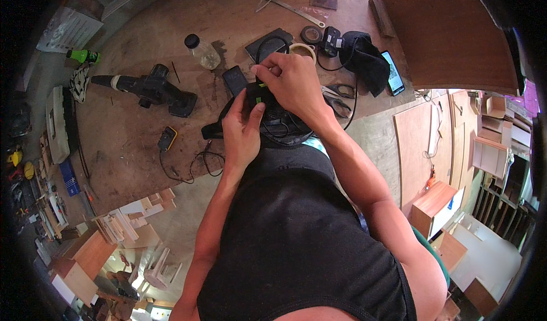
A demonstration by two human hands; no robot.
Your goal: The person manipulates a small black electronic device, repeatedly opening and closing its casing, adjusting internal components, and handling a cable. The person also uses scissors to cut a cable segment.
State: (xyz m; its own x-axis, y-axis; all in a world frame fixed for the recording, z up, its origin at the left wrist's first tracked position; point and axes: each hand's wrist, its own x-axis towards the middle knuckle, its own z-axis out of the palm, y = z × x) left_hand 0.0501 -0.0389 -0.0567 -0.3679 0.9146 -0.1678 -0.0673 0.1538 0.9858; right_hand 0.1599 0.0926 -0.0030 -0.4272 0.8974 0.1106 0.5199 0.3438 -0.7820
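Observation:
My left hand (pixel 241 132) grips a small black object with bright green marks (pixel 258 97) between thumb and fingers; its exact kind does not show. Just above it, my right hand (pixel 293 84) has its fingertips pinched together against the object's upper end, where a black cable (pixel 257 50) loops up. What the right fingertips pinch is hidden. Beneath both hands lies a dark bundle with black straps and cables (pixel 279 124), partly covered by my right wrist. A dark phone-shaped slab (pixel 233 80) lies beside my left fingertips. Scissors (pixel 340 93) rest to the right of my right wrist.
On the wooden table (pixel 131 167) stand a cordless drill (pixel 154 90) and a clear jar with a black lid (pixel 202 52). A yellow-black meter (pixel 167 138) trails a wire at left. Tape (pixel 311 34), a black cloth (pixel 364 62) and a lit phone (pixel 393 73) lie right.

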